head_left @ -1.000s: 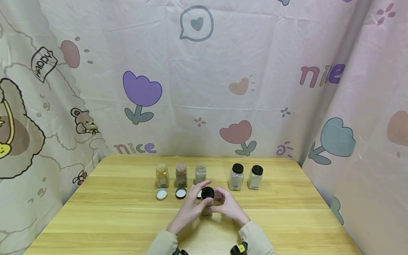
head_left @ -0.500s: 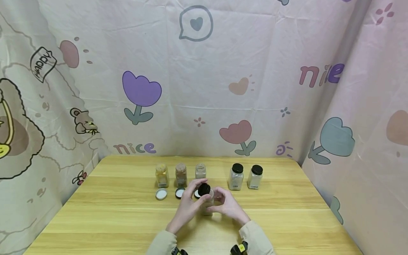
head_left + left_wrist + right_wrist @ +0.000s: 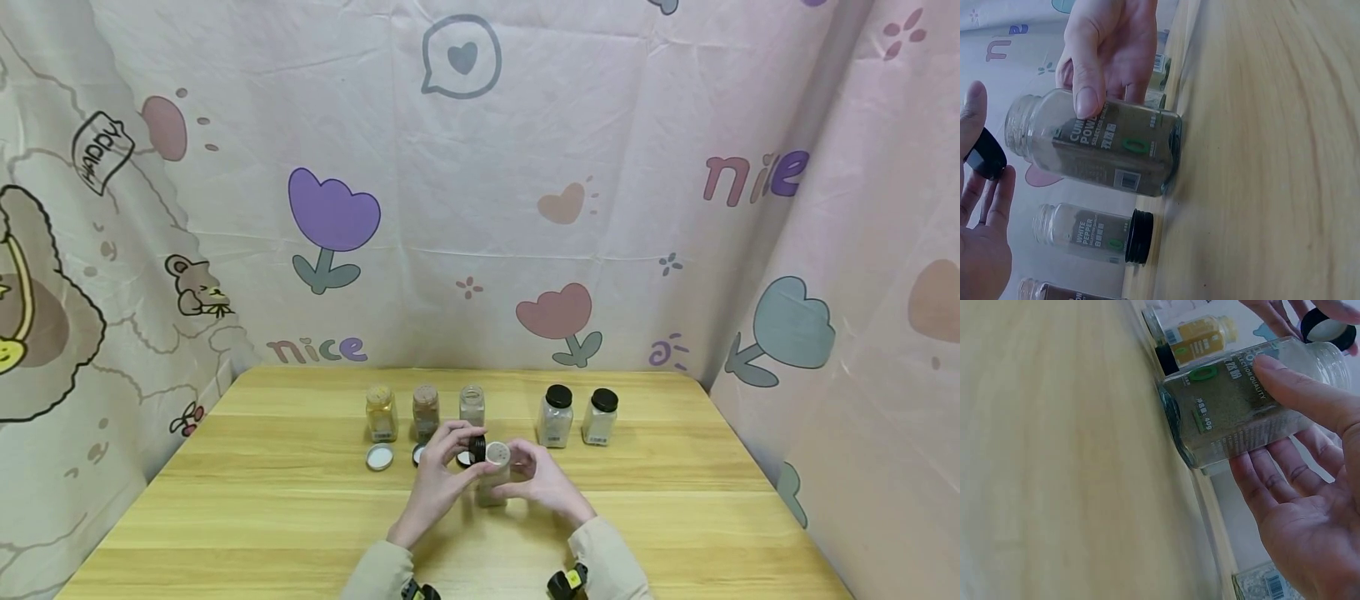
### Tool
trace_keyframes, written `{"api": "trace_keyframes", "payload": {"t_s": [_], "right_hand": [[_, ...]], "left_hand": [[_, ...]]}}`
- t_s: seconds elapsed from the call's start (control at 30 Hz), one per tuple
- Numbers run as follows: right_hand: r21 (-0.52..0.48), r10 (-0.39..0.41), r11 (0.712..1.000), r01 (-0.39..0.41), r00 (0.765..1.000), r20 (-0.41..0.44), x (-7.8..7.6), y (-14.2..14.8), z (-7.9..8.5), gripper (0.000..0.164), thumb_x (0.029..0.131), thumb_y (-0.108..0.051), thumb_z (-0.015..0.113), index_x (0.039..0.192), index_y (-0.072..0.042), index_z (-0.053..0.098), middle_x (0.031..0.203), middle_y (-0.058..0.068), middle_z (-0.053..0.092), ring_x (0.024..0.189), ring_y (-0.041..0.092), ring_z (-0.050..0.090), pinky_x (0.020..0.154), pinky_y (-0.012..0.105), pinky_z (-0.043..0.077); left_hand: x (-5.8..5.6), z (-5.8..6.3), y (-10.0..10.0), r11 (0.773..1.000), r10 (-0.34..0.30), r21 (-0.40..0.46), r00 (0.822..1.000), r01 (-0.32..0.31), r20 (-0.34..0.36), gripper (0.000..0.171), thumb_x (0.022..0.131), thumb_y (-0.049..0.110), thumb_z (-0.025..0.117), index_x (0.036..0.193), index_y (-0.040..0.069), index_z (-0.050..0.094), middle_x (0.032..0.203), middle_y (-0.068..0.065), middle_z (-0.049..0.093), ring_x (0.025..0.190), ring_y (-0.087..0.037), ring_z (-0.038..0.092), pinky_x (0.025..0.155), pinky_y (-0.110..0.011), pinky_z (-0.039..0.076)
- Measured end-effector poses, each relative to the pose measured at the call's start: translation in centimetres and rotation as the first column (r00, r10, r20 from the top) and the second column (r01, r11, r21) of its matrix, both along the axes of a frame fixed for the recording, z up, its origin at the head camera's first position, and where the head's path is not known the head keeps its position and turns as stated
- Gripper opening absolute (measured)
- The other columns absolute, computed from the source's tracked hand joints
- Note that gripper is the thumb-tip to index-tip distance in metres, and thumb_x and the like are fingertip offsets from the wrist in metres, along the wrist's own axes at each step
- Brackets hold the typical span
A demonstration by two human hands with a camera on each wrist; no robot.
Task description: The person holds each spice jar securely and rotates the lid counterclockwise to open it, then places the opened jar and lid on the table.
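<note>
My left hand (image 3: 435, 483) pinches a black screw lid (image 3: 477, 448) between thumb and fingers. The lid is tipped on edge beside the mouth of a cumin powder jar (image 3: 492, 493), apart from it. That jar stands upright on the table, showing a pale perforated top. My right hand (image 3: 549, 490) holds the jar from the right side. In the left wrist view the thumb lies on the label of the cumin jar (image 3: 1110, 147). The white inside of the black lid (image 3: 1329, 329) shows in the right wrist view.
Behind stand three uncapped jars: yellow (image 3: 382, 414), brown (image 3: 426, 412) and white pepper (image 3: 1094, 234). Loose lids lie before them, one being a lid (image 3: 379, 456) at left; others are partly hidden by my left hand. Two black-capped jars (image 3: 556, 421) stand at right.
The black lid has come off the cumin jar, moved slightly left and tipped on edge in my left hand. The jar's perforated top is now exposed. My right hand stays on the jar.
</note>
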State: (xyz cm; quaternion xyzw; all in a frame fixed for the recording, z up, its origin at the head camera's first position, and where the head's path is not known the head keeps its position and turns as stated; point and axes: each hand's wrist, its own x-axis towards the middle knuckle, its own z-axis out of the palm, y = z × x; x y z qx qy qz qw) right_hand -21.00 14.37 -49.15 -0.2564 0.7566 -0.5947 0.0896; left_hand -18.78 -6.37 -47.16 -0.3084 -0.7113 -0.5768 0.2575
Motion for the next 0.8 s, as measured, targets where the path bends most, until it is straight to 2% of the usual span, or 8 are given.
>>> {"api": "trace_keyframes", "payload": {"t_s": [0.17,0.3,0.5,0.67,0.8], "right_hand": [[0.019,-0.020,1.000,0.020,1.000,0.004,0.0,0.3,0.1,0.050,0.081,-0.007,0.082,0.124,0.000,0.058,0.124,0.019,0.066,0.109,0.005,0.065,0.109,0.039,0.050],[0.012,-0.032,0.999,0.032,0.999,0.016,-0.1,0.5,0.2,0.050,0.080,-0.005,0.081,0.124,0.001,0.058,0.123,0.019,0.066,0.110,0.009,0.066,0.111,0.044,0.049],[0.002,-0.065,0.998,0.065,0.997,0.045,-0.4,0.9,0.2,0.053,0.080,-0.005,0.081,0.126,0.002,0.057,0.126,0.019,0.066,0.115,0.018,0.065,0.112,0.048,0.049],[-0.006,-0.083,0.996,0.084,0.995,0.054,-0.6,1.2,0.2,0.053,0.080,-0.005,0.081,0.127,0.003,0.056,0.127,0.020,0.065,0.118,0.022,0.065,0.112,0.051,0.049],[-0.007,-0.109,0.994,0.109,0.993,0.048,-0.9,1.2,0.3,0.053,0.080,-0.004,0.080,0.127,0.003,0.056,0.126,0.020,0.065,0.118,0.023,0.065,0.114,0.054,0.046]], "left_hand": [[0.0,0.1,0.0,1.000,0.009,0.021,0.998,-0.010,0.059,0.050,0.072,0.007,0.087,0.117,-0.001,0.066,0.114,-0.015,0.062,0.094,-0.006,0.064,0.083,-0.029,0.064],[0.1,0.4,-0.1,0.999,0.014,0.035,0.990,-0.019,0.141,0.053,0.069,0.008,0.089,0.116,-0.001,0.064,0.112,-0.016,0.062,0.092,-0.007,0.063,0.084,-0.030,0.064],[0.5,0.6,-0.2,0.998,0.064,-0.005,0.951,-0.066,0.301,0.057,0.062,0.011,0.093,0.111,0.006,0.062,0.112,-0.010,0.064,0.097,-0.014,0.066,0.086,-0.025,0.062],[0.5,0.5,-0.2,0.998,0.067,-0.041,0.936,-0.056,0.346,0.060,0.062,0.011,0.094,0.111,0.003,0.060,0.114,-0.015,0.063,0.106,-0.032,0.067,0.088,-0.033,0.063],[0.4,0.4,-0.2,0.995,0.087,-0.088,0.915,-0.056,0.395,0.060,0.061,0.012,0.095,0.108,0.003,0.059,0.112,-0.016,0.064,0.109,-0.036,0.066,0.087,-0.035,0.063]]}}
